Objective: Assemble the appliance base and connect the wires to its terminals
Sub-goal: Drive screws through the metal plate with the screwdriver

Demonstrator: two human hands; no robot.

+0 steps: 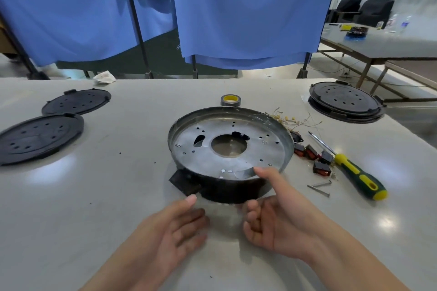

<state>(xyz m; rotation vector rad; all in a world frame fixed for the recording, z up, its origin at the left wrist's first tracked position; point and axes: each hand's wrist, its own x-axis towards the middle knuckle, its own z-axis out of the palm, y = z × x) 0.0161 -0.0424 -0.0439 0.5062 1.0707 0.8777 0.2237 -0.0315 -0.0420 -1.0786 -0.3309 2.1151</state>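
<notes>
Both hands are in at the near edge of the worktop, right below the appliance base, which sits at the middle of the worktop with its round metal plate tilted up towards the camera. The left hand is just short of the base, palm turned inward, fingers straight and relaxed, holding nothing; its fingertips are close to the black bracket jutting from the base's near-left side. The right hand is at the near-right of the base, thumb raised over the metal rim, the other fingers loosely curled below it; whether they touch the black shell is hard to tell. Inside the metal dish: a large central hole and many small punched holes. To the right of the base, a tangle of thin wires with brass terminals, red rocker switches, a green-and-yellow screwdriver and two screws. A tape roll sits behind the base. Black perforated covers lie towards the left edge, another stack at the far right corner.
</notes>
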